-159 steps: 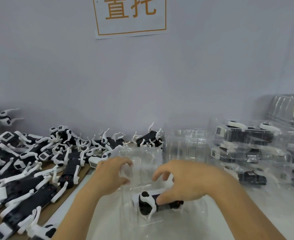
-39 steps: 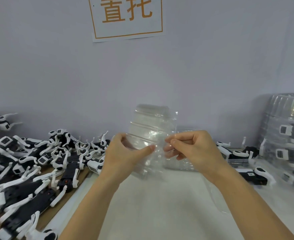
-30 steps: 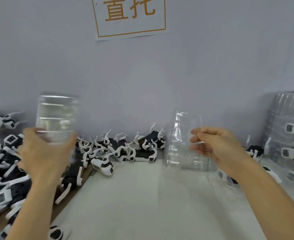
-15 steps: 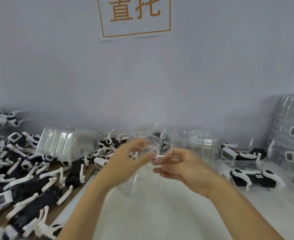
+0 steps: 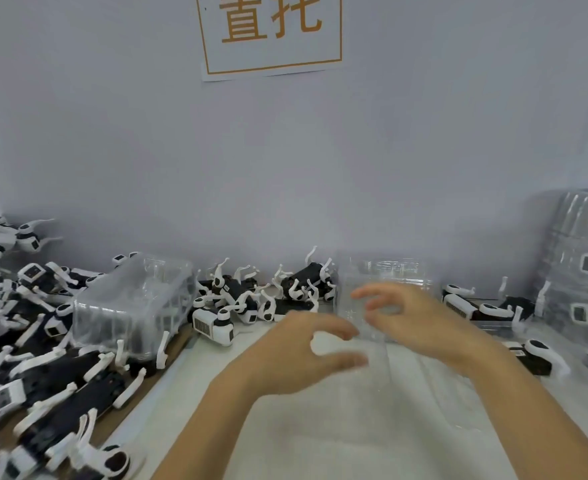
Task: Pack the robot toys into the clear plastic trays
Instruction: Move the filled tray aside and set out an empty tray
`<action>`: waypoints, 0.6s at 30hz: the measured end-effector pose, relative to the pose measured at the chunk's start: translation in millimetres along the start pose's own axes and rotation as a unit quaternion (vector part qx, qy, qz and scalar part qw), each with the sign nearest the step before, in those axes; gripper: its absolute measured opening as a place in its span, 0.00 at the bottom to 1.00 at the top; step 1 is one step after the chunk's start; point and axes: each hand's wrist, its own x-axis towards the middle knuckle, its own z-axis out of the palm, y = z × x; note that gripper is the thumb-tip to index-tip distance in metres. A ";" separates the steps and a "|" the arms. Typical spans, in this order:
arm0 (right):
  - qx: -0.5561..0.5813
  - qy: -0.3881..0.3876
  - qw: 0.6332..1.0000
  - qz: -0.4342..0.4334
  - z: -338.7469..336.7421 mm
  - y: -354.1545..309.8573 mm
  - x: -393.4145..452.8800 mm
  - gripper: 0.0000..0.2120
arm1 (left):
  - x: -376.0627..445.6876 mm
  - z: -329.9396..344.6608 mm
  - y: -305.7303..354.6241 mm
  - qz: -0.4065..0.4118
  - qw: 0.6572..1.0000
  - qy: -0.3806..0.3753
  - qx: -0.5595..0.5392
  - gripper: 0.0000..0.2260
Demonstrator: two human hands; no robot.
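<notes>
Your left hand [image 5: 296,355] and right hand [image 5: 420,323] hover with fingers spread, gripping nothing clearly. The clear tray [image 5: 372,327] lies blurred between them on the table [image 5: 320,441]; the robot toys [image 5: 251,299] sit beyond-left, nearer your left hand.

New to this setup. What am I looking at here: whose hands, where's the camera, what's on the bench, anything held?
There is no robot: a person packs toys bare-handed. The one camera sits on their head, looking forward and down. The left hand and right hand hover in front with fingers spread and curved; a clear tray blurs between them, and whether either has a grip on it is unclear. Black-and-white robot toys are heaped on the left. An upturned clear tray rests on them. Packed trays stand stacked at right. A paper sign hangs on the wall.
</notes>
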 end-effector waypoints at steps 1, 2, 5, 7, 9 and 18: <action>-0.031 -0.041 0.999 -0.004 3.3 -0.6 -0.9 0.14 | 0.5 -2.7 -2.2 0.020 0.998 0.054 -0.028 0.12; -0.069 -0.085 0.994 0.000 6.3 -1.0 -2.5 0.15 | 0.6 -6.2 -9.7 0.024 0.991 0.122 -0.041 0.07; -0.189 -0.163 0.968 0.014 9.7 -2.0 -5.8 0.18 | -3.0 -15.7 -57.3 -0.077 0.956 0.276 0.061 0.11; -0.200 -0.162 0.966 0.020 8.3 -3.3 -7.1 0.20 | -17.6 -15.2 -100.9 -0.185 0.938 0.243 0.166 0.20; -0.212 -0.167 0.963 0.021 7.0 -2.5 -8.1 0.21 | -35.7 -7.8 -138.0 -0.233 0.941 0.172 0.174 0.25; -0.194 -0.075 0.976 -0.063 53.3 -13.7 -0.2 0.14 | -38.1 4.7 -144.7 -0.251 0.915 0.296 0.112 0.08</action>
